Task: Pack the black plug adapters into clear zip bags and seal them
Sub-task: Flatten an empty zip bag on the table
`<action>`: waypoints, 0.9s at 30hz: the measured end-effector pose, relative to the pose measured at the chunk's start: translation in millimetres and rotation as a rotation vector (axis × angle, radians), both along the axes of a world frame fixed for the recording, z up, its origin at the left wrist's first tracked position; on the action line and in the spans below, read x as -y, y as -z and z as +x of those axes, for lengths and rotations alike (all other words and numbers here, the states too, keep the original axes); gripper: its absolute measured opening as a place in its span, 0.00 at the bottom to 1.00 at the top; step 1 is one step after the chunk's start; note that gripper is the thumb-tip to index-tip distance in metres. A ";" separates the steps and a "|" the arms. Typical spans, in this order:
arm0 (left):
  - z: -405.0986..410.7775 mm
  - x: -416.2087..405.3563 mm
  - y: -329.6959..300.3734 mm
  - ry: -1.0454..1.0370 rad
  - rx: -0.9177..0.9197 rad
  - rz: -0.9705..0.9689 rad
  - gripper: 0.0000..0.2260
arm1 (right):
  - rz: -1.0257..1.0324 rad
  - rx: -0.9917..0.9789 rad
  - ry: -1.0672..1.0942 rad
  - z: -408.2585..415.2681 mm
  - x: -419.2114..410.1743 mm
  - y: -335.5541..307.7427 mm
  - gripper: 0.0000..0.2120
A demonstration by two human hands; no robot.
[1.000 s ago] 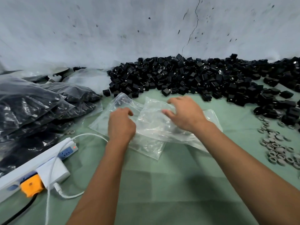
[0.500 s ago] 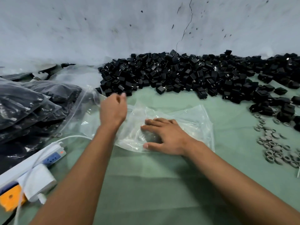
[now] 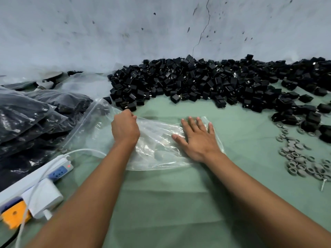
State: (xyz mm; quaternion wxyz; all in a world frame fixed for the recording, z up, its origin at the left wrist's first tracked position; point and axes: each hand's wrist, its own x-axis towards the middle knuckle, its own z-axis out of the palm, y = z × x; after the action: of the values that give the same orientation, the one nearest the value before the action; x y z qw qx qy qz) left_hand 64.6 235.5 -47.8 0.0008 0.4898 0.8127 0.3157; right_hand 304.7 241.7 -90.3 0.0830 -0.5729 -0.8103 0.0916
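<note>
A clear zip bag (image 3: 157, 140) lay flat on the green table (image 3: 170, 203), just in front of the heap of black plug adapters (image 3: 206, 83). The left hand (image 3: 125, 127) pinched the bag's top edge with curled fingers; the right hand (image 3: 198, 138) pressed it down, fingers straight and spread. The film looked thin, limp and slippery, probably best held at its stiffer zip edge.

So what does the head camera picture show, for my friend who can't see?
A left hand pinches up a clear zip bag while the right hand presses flat on more bags, on a green table piled with black plug adapters.
</note>
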 end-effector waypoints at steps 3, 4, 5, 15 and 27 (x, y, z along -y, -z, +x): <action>39.2 7.4 -14.5 -0.010 -0.209 0.146 0.13 | 0.046 -0.180 0.107 -7.3 -0.6 -7.2 0.39; 54.0 10.1 -18.4 0.034 -0.239 0.228 0.13 | 0.147 -0.282 0.194 -7.5 -3.6 -12.1 0.35; 66.6 12.3 -18.6 0.093 -0.246 0.261 0.13 | 0.261 -0.351 0.304 -5.6 -8.4 -17.5 0.31; 64.8 38.9 36.8 0.239 -0.141 -0.238 0.33 | -0.070 -0.531 0.616 21.8 -56.7 -32.3 0.19; 46.2 33.1 15.3 0.155 -0.106 -0.189 0.29 | -0.283 -0.963 0.561 24.4 -52.4 -53.7 0.15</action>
State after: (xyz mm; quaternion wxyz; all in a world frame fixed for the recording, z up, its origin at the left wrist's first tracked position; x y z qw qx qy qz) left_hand 110.8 202.4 -63.1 0.0283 0.5648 0.7974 0.2106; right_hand 329.1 294.0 -36.6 0.3862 -0.6653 -0.4779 0.4240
